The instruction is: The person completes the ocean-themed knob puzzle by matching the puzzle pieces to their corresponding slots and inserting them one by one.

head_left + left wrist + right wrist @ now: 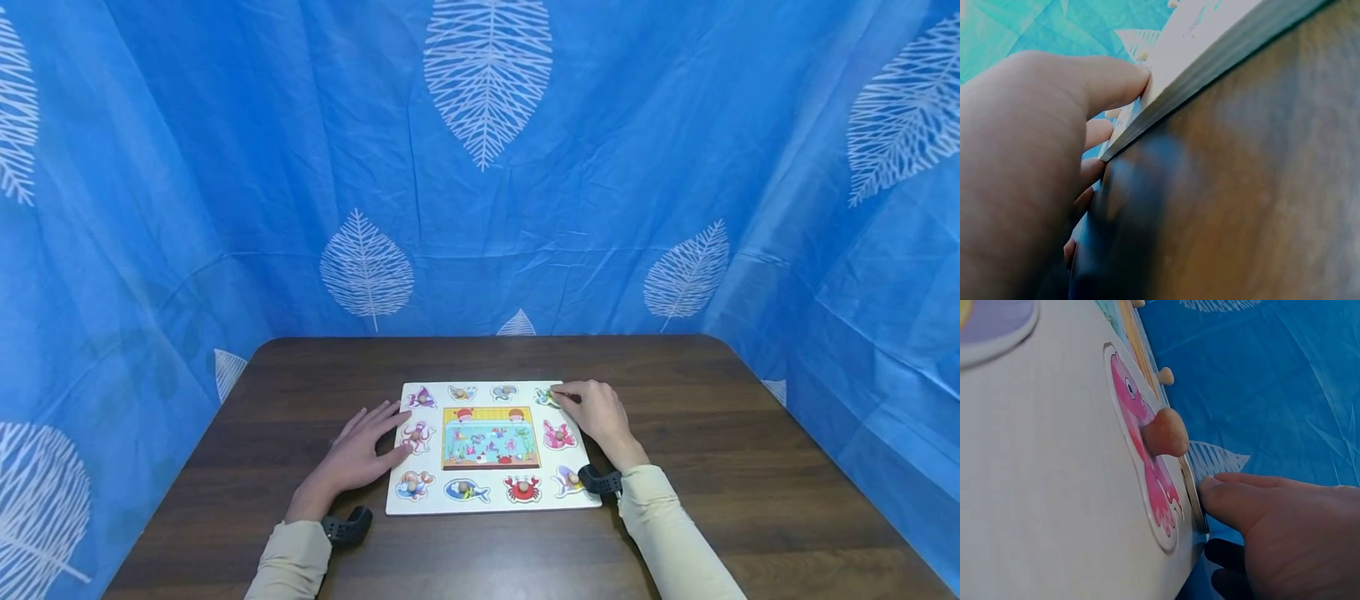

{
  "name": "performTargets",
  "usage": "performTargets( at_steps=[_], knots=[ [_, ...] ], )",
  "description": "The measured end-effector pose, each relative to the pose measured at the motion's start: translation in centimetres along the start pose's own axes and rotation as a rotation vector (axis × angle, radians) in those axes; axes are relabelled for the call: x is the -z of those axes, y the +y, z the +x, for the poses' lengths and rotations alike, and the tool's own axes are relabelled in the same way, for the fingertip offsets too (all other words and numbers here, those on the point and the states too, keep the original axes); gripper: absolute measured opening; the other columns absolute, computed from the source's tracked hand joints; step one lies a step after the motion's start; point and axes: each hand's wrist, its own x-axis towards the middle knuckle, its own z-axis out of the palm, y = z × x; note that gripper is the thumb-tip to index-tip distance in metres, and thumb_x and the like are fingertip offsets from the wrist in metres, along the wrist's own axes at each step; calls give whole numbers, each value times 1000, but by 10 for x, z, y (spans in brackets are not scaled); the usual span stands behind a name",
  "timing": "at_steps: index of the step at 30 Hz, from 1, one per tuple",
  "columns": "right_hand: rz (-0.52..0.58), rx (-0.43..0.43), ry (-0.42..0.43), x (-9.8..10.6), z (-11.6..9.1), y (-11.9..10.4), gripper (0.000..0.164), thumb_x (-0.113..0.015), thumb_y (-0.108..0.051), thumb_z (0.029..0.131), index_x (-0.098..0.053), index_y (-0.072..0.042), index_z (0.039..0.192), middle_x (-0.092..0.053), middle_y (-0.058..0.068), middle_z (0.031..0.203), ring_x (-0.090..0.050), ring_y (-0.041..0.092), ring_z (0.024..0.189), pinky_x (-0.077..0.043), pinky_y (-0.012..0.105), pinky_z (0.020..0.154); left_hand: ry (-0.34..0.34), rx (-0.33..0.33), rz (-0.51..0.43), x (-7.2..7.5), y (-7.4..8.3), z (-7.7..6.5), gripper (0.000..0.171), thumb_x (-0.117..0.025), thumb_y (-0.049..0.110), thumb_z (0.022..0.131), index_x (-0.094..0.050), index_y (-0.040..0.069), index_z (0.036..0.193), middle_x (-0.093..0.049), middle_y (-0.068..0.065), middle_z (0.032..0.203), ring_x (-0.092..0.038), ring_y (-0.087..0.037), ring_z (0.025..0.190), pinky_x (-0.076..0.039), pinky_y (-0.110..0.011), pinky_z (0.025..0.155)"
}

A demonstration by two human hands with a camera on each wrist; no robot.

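Observation:
A white wooden knob puzzle board (pixel 498 493) lies flat on the table, with sea-animal pieces around a central aquarium picture (pixel 491 442). My left hand (pixel 352 458) rests at the board's left edge, fingers extended, its thumb (pixel 1119 81) touching the rim. At the far right corner, my right hand (pixel 600 414) pinches a green and yellow puzzle piece (pixel 546 398) between thumb and fingers; the fingers partly cover it. In the right wrist view, the right hand (pixel 1285 519) meets that piece, seen edge-on, beyond a pink piece (pixel 1159 490) with a round knob (pixel 1168 432).
Other knobbed pieces sit in the board, among them a red crab (pixel 522 490), a blue fish (pixel 465 491) and a pink octopus (pixel 416 437). Under the board is a dark wooden table (pixel 750 467). Blue leaf-print curtains (pixel 570 208) hang behind and at both sides.

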Motion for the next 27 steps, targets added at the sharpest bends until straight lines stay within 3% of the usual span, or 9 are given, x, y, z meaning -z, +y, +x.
performTargets(
  at_steps=[2, 4, 7, 9, 11, 19, 23, 27],
  knots=[
    [6, -4, -21, 0, 0, 0, 23, -78, -25, 94, -81, -19, 116, -79, 11, 111, -64, 19, 69, -48, 32, 56, 1, -7, 3, 0, 0, 0, 65, -63, 46, 100, -49, 13, 154, -37, -19, 164, -27, -40, 155, -14, -63, 126],
    [29, -6, -49, 0, 0, -1, 26, -78, -24, 94, -80, -19, 119, -79, 12, 109, -50, 16, 57, -39, 29, 51, 1, -13, 2, 0, 0, 0, 65, -63, 46, 100, -49, 12, 154, -37, -19, 164, -27, -40, 155, -14, -63, 126],
    [25, 12, -87, 2, 1, -3, 29, -78, -25, 94, -78, -21, 122, -76, 10, 81, -36, 13, 50, -32, 27, 48, 2, -14, -2, 0, 0, -1, 65, -63, 46, 100, -49, 12, 154, -37, -19, 164, -27, -40, 155, -15, -63, 126],
    [7, 26, -108, 3, 2, -6, 31, -78, -25, 94, -77, -21, 125, -66, 4, 65, -36, 13, 52, -33, 27, 50, 7, -18, 4, 1, 0, -1, 65, -63, 47, 100, -50, 12, 154, -38, -19, 164, -28, -41, 155, -16, -64, 126],
    [-23, 30, -124, 4, 3, -8, 32, -78, -26, 94, -75, -22, 126, -57, 1, 60, -40, 15, 58, -36, 28, 52, 12, -19, 10, 2, 0, -1, 65, -62, 48, 100, -50, 12, 153, -38, -20, 163, -28, -41, 154, -16, -64, 125],
    [-81, -17, -84, 5, 2, -11, 27, -78, -24, 94, -79, -22, 121, -79, 9, 98, -54, 18, 76, -43, 28, 58, -1, -19, 7, 2, 1, -2, 66, -62, 48, 100, -49, 12, 154, -38, -19, 164, -28, -41, 154, -16, -64, 125],
    [-48, -10, -32, 3, 0, -8, 22, -79, -21, 93, -82, -19, 115, -79, 10, 102, -58, 18, 73, -43, 29, 56, -6, -20, 6, 1, 1, -1, 66, -61, 49, 100, -49, 13, 154, -37, -19, 164, -27, -41, 155, -15, -64, 125],
    [-11, 47, 13, 1, -1, -5, 17, -78, -19, 94, -82, -17, 110, -80, 6, 103, -67, 18, 78, -54, 35, 64, 0, -19, 9, 1, 1, -1, 66, -61, 49, 100, -49, 13, 154, -37, -18, 164, -27, -41, 155, -15, -64, 125]
  ],
)
